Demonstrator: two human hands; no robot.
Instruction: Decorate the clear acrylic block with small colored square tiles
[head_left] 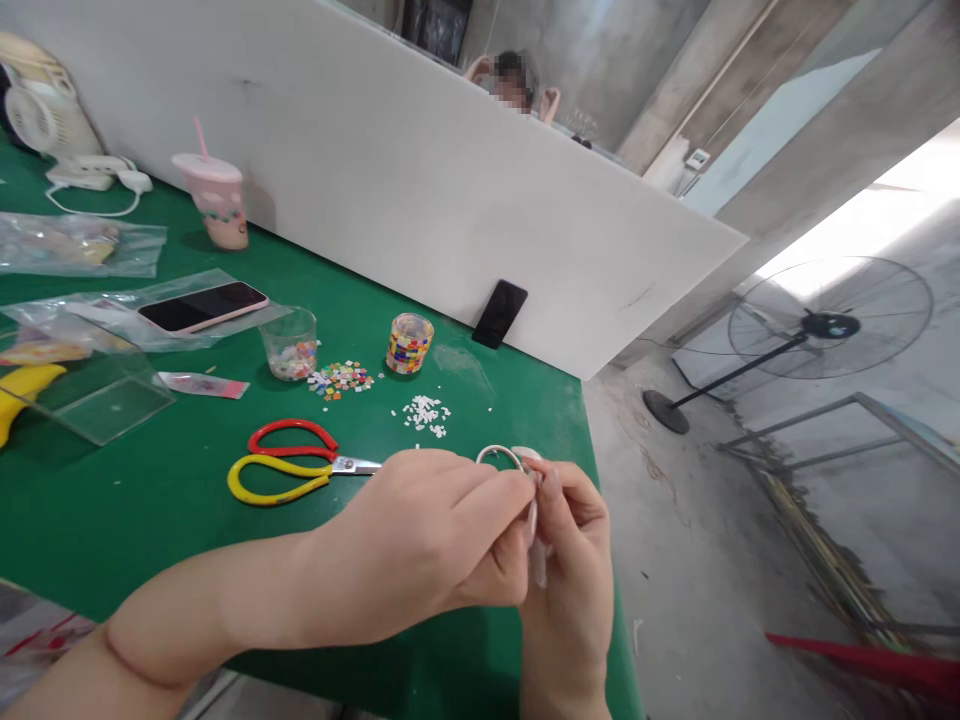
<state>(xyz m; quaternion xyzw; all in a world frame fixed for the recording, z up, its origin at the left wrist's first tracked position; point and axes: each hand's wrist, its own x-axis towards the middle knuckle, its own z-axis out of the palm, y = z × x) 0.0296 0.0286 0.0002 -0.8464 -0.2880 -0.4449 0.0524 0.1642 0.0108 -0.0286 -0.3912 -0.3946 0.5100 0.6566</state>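
My left hand (431, 540) and my right hand (574, 560) meet over the near right corner of the green table (150, 500). Both are closed in a pinch around a small clear cup (501, 456), whose rim shows just above my fingers. A thin clear piece hangs down between my fingertips. Scissors (289, 465) with one red and one yellow handle lie just left of my left hand. A heap of small white tiles (426, 413) lies beyond my hands.
Farther back stand a cup covered in coloured tiles (409, 343), a clear cup of tiles (291, 344), loose coloured tiles (341, 378), two phones (202, 306) (500, 313), plastic bags and a pink drink cup (216, 198). A white partition (420, 170) runs behind; a standing fan (825, 325) is on the floor right. A person sits behind the partition.
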